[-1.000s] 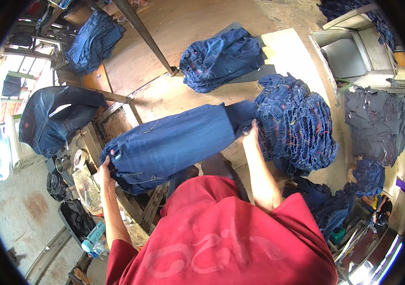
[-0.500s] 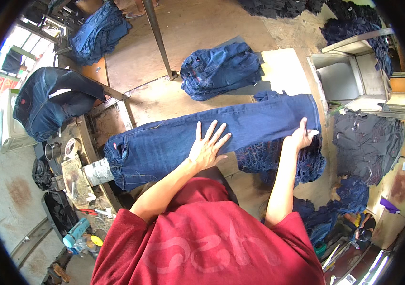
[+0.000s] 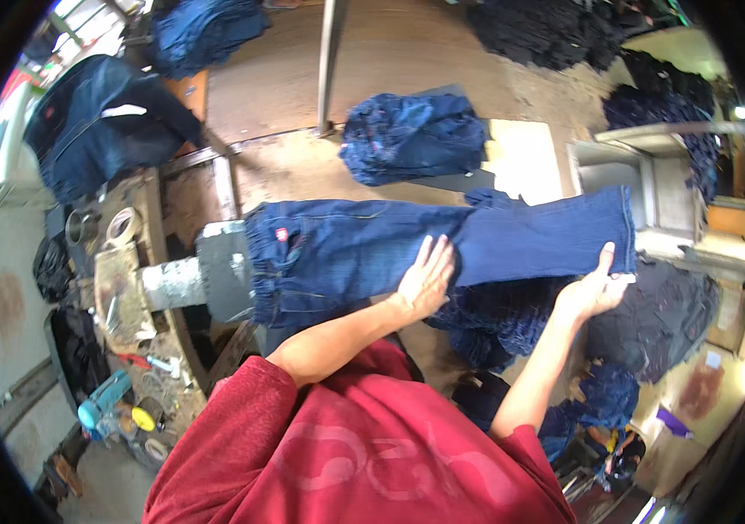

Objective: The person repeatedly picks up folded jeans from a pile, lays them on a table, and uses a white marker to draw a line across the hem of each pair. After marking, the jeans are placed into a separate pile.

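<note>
A pair of dark blue jeans (image 3: 346,249) stretches sideways in front of me, its gathered waistband at the left and a leg hem at the right. The waist end fits around a grey board (image 3: 225,271), part of which shows outside it. My left hand (image 3: 427,278) lies flat on the denim around mid-leg, fingers extended. At the hem, my right hand (image 3: 593,293) grips the leg's near corner, thumb on top and the other fingers underneath. Something small and white shows by those fingertips, too small to name.
A worn bench (image 3: 119,293) at the left carries a tape roll (image 3: 122,226) and tools. Folded jeans (image 3: 416,140) lie beyond the leg, more denim (image 3: 503,319) below it. Dark jeans (image 3: 110,122) hang far left. A black garment pile (image 3: 652,323) and a cabinet (image 3: 617,175) are at the right.
The jeans have slid to the right along the board, baring more of its grey end. Both hands have moved right with the cloth, and the view has shifted slightly.
</note>
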Demonstrator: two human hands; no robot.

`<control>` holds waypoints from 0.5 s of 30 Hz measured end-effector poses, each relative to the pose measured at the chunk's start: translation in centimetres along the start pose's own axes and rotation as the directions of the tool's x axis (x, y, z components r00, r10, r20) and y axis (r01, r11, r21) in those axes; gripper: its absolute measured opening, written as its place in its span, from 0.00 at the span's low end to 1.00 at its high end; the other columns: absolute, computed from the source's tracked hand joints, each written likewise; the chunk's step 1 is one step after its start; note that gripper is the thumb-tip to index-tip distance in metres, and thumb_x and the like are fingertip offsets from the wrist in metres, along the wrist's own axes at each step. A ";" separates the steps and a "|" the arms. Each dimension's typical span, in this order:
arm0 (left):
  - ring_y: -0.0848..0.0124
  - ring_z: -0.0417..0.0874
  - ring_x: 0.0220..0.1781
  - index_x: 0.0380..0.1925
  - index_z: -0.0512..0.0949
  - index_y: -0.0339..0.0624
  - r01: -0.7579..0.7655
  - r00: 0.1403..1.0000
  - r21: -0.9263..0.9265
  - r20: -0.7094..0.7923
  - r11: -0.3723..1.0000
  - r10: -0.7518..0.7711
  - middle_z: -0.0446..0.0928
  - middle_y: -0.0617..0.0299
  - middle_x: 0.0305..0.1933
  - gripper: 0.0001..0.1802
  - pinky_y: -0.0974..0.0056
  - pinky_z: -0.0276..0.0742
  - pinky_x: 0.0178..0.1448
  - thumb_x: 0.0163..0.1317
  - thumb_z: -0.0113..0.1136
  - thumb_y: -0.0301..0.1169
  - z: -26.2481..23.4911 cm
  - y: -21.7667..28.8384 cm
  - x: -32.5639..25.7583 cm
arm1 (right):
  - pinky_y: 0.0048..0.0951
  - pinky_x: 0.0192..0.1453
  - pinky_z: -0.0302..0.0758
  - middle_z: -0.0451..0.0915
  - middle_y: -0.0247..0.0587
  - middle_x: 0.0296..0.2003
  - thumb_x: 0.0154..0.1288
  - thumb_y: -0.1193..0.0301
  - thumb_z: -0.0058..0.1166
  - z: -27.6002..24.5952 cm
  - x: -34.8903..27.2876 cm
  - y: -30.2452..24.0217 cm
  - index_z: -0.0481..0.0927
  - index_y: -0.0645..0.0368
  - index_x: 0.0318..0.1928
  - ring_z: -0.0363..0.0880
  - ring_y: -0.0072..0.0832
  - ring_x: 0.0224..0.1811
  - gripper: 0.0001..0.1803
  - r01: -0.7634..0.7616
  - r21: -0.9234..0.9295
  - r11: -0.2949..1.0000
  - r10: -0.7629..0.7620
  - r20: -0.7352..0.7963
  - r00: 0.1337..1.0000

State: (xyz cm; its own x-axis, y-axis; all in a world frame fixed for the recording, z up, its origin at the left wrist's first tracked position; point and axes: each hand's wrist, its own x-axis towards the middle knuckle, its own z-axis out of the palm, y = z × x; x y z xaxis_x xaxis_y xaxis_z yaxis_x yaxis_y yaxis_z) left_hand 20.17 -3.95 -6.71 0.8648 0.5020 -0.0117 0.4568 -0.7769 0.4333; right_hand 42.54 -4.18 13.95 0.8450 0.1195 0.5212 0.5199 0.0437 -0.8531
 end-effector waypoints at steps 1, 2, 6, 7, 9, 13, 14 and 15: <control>0.43 0.52 0.91 0.71 0.76 0.27 0.006 1.000 0.011 0.009 1.000 -0.006 0.68 0.42 0.81 0.50 0.31 0.43 0.91 0.55 0.76 0.52 0.2 0.2 -1.0 | 0.27 0.48 0.79 0.73 0.27 0.32 0.70 0.80 0.74 1.5 -2.4 -2.4 0.73 0.56 0.32 0.74 0.20 0.37 0.18 0.039 0.031 0.999 -0.042 0.090 0.995; 0.42 0.54 0.90 0.71 0.77 0.29 -0.033 0.999 0.248 0.033 0.968 0.026 0.67 0.40 0.82 0.39 0.31 0.42 0.91 0.66 0.61 0.46 0.5 0.4 -1.7 | 0.26 0.45 0.79 0.76 0.27 0.31 0.70 0.79 0.74 2.9 -5.6 -4.5 0.74 0.56 0.33 0.76 0.20 0.35 0.17 -0.036 -0.045 0.998 0.044 0.191 0.981; 0.46 0.56 0.89 0.72 0.77 0.31 -0.052 0.999 0.296 0.012 0.954 0.051 0.68 0.44 0.82 0.35 0.32 0.43 0.91 0.70 0.55 0.42 1.5 0.4 -3.1 | 0.27 0.30 0.78 0.85 0.31 0.29 0.68 0.78 0.72 7.3 -19.5 -9.1 0.81 0.56 0.37 0.81 0.21 0.26 0.10 -0.106 0.059 0.993 0.026 0.751 0.660; 0.46 0.56 0.89 0.72 0.77 0.32 -0.060 0.998 0.295 0.022 0.954 0.056 0.68 0.44 0.82 0.35 0.32 0.43 0.91 0.69 0.56 0.43 1.5 0.4 -3.1 | 0.31 0.30 0.79 0.86 0.34 0.28 0.65 0.77 0.73 8.1 -23.1 -9.1 0.84 0.56 0.40 0.82 0.22 0.25 0.09 0.040 0.061 0.997 -0.073 0.860 0.505; 0.47 0.57 0.89 0.71 0.77 0.32 -0.062 0.998 0.285 0.037 0.957 0.053 0.69 0.45 0.82 0.36 0.32 0.43 0.91 0.68 0.58 0.44 1.2 0.3 -3.2 | 0.44 0.30 0.81 0.83 0.46 0.24 0.64 0.73 0.64 10.0 -30.0 -8.4 0.82 0.55 0.38 0.85 0.43 0.23 0.04 0.310 0.179 0.934 -0.257 0.938 0.234; 0.50 0.58 0.89 0.71 0.78 0.34 -0.070 0.997 0.257 0.049 0.964 0.059 0.70 0.47 0.81 0.37 0.33 0.44 0.91 0.67 0.62 0.45 0.2 0.2 -3.6 | 0.49 0.31 0.83 0.86 0.46 0.26 0.71 0.71 0.61 11.4 -36.7 -7.4 0.82 0.53 0.40 0.89 0.47 0.29 0.01 0.364 0.158 0.918 -0.126 0.986 -0.111; 0.50 0.58 0.89 0.71 0.78 0.34 -0.075 0.997 0.252 0.051 0.965 0.065 0.70 0.47 0.81 0.37 0.34 0.44 0.91 0.67 0.62 0.46 0.0 0.2 -3.6 | 0.48 0.30 0.83 0.86 0.45 0.27 0.69 0.72 0.62 11.6 -36.1 -7.5 0.83 0.52 0.41 0.88 0.46 0.28 0.02 0.400 0.147 0.905 -0.074 0.979 -0.190; 0.51 0.58 0.89 0.71 0.78 0.34 -0.080 0.996 0.242 0.054 0.967 0.069 0.70 0.48 0.81 0.38 0.34 0.45 0.91 0.66 0.63 0.46 -0.1 0.3 -3.5 | 0.47 0.31 0.83 0.86 0.44 0.28 0.66 0.73 0.64 11.6 -34.6 -7.8 0.84 0.51 0.41 0.88 0.46 0.29 0.04 0.338 0.180 0.924 -0.162 0.984 -0.081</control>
State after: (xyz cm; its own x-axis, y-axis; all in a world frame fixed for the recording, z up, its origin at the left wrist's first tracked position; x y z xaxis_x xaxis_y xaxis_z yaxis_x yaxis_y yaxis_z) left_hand 17.26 -5.85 -6.46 0.9044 0.4255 -0.0306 0.4226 -0.8836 0.2016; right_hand 7.82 2.86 2.30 -0.2752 0.9588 0.0709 0.7438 0.2591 -0.6161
